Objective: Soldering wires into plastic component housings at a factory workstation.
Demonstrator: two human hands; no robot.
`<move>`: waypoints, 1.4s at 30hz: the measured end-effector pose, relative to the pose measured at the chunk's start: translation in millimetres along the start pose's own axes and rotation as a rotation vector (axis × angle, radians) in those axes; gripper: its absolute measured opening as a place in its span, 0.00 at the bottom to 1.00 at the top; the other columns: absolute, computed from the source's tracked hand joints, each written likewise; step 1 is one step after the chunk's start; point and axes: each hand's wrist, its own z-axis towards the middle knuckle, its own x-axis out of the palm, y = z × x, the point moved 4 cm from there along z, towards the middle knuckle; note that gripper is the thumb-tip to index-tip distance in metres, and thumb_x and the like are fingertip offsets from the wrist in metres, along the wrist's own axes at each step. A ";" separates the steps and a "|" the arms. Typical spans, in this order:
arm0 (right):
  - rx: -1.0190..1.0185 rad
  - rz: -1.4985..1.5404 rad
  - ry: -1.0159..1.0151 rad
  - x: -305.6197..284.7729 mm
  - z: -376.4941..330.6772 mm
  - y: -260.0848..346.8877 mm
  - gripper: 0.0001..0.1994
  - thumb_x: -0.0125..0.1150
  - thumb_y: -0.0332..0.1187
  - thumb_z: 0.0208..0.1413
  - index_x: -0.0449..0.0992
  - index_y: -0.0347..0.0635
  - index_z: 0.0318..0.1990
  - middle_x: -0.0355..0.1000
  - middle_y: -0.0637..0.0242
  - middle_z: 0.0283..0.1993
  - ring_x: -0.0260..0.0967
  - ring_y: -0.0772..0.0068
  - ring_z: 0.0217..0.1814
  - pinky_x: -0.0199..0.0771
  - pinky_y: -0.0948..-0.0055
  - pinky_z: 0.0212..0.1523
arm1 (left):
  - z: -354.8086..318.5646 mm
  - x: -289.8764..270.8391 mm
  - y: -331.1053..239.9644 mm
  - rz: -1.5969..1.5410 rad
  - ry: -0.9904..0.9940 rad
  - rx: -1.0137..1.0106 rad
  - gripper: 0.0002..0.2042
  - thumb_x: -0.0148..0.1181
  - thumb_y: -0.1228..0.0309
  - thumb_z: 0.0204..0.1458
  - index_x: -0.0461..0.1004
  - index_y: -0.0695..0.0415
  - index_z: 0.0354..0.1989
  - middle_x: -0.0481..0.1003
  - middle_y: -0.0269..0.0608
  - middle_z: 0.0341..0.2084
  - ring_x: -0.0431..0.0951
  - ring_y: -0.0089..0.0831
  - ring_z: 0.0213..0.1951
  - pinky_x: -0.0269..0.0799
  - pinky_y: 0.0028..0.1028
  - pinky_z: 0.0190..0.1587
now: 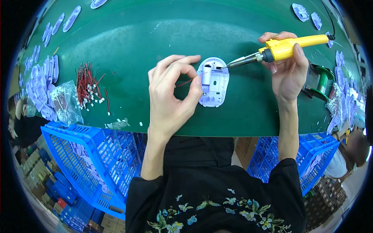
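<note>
A pale lilac oval plastic housing (218, 86) lies on the green table in front of me, with a white cylinder (207, 74) seated in its left half. My left hand (171, 91) is at the housing's left edge, thumb and forefinger pinched on a thin red wire (184, 83). The wire's end reaches over the cylinder. In my right hand (288, 72) is a yellow soldering iron (299, 43), gripped by its handle. Its metal tip points left and meets the housing's upper right part; whether it touches a contact there is too small to tell.
Left on the table (132, 50) are a pile of red-black connector wires (87, 85), a clear plastic bag (67, 101) and stacked lilac shells (39, 85). A green solder spool (323, 82) stands at right near more shells (347, 101). Blue crates (93, 155) flank me below the table edge.
</note>
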 end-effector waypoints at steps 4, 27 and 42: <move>0.009 -0.064 -0.013 -3.3 -1.0 -2.8 0.16 0.42 0.42 0.69 0.69 0.39 0.46 0.76 0.43 0.44 0.57 0.81 0.21 0.64 0.80 0.25 | 10.2 11.4 6.6 -0.051 0.049 0.015 0.03 0.62 0.78 0.47 0.75 0.58 0.29 0.83 0.35 0.37 0.76 0.35 0.50 0.61 0.34 0.56; 0.039 -0.125 -0.033 4.3 3.5 -18.3 0.13 0.47 0.41 0.66 0.69 0.39 0.43 0.77 0.47 0.41 0.56 0.83 0.20 0.62 0.82 0.24 | 9.6 14.0 8.6 0.012 -0.005 0.097 0.05 0.67 0.75 0.40 0.75 0.52 0.24 0.80 0.26 0.29 0.77 0.31 0.46 0.58 0.33 0.51; 0.023 -0.133 -0.025 3.7 6.2 -18.3 0.13 0.47 0.41 0.66 0.68 0.38 0.44 0.77 0.47 0.41 0.56 0.83 0.20 0.63 0.82 0.24 | 10.9 14.0 7.1 0.042 0.034 0.075 0.04 0.65 0.76 0.42 0.77 0.55 0.28 0.81 0.29 0.31 0.77 0.34 0.49 0.60 0.34 0.56</move>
